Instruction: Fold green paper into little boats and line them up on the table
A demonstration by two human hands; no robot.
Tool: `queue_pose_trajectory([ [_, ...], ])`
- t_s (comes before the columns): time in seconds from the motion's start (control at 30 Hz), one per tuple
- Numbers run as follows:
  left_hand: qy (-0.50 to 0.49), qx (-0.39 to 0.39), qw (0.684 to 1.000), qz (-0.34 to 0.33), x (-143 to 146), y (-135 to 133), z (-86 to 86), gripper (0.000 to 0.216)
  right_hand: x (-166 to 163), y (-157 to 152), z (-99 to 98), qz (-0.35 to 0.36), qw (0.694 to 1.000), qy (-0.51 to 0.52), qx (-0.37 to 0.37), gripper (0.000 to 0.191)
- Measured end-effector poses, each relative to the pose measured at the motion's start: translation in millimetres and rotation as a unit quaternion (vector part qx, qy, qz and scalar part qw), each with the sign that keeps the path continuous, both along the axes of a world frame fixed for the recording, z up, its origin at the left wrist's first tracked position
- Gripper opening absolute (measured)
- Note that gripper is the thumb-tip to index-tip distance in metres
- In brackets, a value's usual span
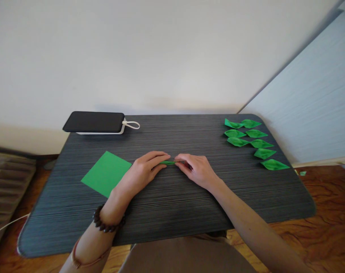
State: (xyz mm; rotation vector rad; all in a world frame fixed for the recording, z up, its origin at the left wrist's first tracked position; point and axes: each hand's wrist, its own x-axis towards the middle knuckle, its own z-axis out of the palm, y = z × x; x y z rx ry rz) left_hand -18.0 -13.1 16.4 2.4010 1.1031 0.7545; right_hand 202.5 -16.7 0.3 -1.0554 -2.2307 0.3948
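My left hand [145, 168] and my right hand [197, 169] meet over the middle of the table. Between them is a narrow folded strip of green paper [168, 162]. The left fingers are closed over its left part, and the right fingertips pinch its right end. Much of the strip is hidden under my fingers. Beside my left wrist lies a flat square of green paper [105, 172], partly covered by that hand and forearm. Over on the right, several folded green paper leaves [263, 153] are laid out in rows.
A black phone [94, 122] rests on a white block with a white looped cable [134, 125] at the table's back left. The dark grey table [172, 212] stands against a white wall [172, 57]. A pale panel [311, 91] rises at the right.
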Motion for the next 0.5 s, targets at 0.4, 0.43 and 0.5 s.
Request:
queue_pose_trajectory([
  [0.4, -0.006, -0.171, 0.985, -0.003, 2, 1, 13.7, 0.025, -1, 0, -5.2, -0.019, 0.987, 0.128, -0.093, 0.021],
  [0.43, -0.008, -0.186, 0.982, -0.005, 4, 0, 14.7, 0.024, -1, 0, -5.0, -0.010, 0.985, 0.136, -0.104, 0.022],
  [0.5, -0.018, -0.202, 0.979, 0.001, 7, -1, 15.6, 0.021, -3, -1, -4.5, 0.002, 0.981, 0.149, -0.121, 0.022],
])
